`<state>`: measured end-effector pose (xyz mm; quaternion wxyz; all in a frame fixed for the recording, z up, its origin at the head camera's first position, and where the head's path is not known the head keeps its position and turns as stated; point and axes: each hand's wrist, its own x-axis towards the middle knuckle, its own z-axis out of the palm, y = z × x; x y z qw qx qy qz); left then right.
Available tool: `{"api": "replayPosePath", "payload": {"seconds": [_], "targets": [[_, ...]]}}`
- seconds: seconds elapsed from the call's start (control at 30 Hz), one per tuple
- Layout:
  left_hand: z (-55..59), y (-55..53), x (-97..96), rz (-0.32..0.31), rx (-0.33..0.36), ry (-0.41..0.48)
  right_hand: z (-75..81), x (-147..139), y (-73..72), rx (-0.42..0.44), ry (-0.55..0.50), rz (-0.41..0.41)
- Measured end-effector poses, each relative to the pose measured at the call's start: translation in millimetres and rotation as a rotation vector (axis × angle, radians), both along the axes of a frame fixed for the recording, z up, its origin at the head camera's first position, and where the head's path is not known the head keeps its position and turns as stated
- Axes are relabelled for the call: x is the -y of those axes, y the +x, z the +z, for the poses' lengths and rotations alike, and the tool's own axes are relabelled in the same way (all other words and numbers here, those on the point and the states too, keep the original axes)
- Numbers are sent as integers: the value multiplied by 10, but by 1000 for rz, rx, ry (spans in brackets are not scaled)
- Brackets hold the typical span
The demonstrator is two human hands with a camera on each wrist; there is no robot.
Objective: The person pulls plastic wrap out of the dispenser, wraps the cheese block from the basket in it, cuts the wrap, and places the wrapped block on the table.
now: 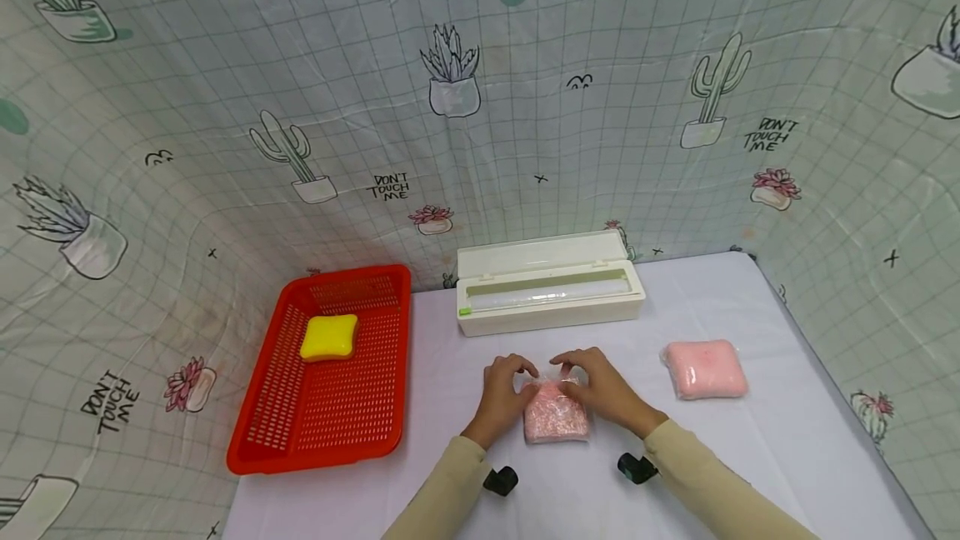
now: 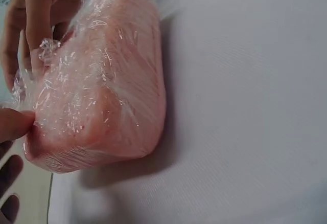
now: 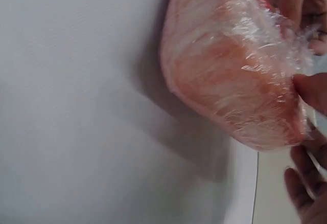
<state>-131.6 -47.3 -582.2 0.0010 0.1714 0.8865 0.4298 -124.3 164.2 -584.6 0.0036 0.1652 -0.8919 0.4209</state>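
Note:
A pink block (image 1: 557, 415), its exact kind unclear, stands on the white cloth, wrapped in wrinkled clear cling film (image 2: 71, 81). My left hand (image 1: 504, 394) is at its upper left corner, thumb and fingers bent on the gathered film. Across from it, my right hand (image 1: 606, 386) pinches the film at the upper right corner. The right wrist view has the right thumb (image 3: 312, 92) against the block's edge, where loose film bunches up. The block's underside is hidden.
A white cling film box (image 1: 551, 319) with its lid up lies behind the hands, a roll inside. To the right rests another pink wrapped block (image 1: 707, 369). At left, a red basket (image 1: 405, 357) holds a yellow block (image 1: 328, 337). A printed curtain (image 1: 525, 140) hangs behind.

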Motion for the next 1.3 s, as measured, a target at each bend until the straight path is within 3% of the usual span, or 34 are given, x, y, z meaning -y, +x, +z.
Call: {"api": "replayPosePath", "payload": {"seconds": [0.1, 0.27, 0.37, 0.47, 0.6, 0.83, 1.1, 1.3], "targets": [[5, 31, 11, -54, -124, -18, -46, 15, 16, -136, 56, 16], [7, 67, 53, -142, -346, -95, -87, 19, 13, -464, 132, 67], [19, 89, 102, -186, -411, -180, -86, -3, 1, -634, 191, 137], [41, 130, 157, -226, -430, -284, -64, -34, 0, -718, 255, 210], [55, 181, 206, -264, -444, -407, -18, -70, 27, -718, 353, 278], [70, 253, 203, -273, -449, -590, -7, -77, 126, -649, 429, 289], [68, 278, 157, -269, -507, -690, -121, -59, 183, -630, 438, 264], [13, 294, 148, -273, -495, -699, -151, -58, 198, -591, 433, 253]]}}
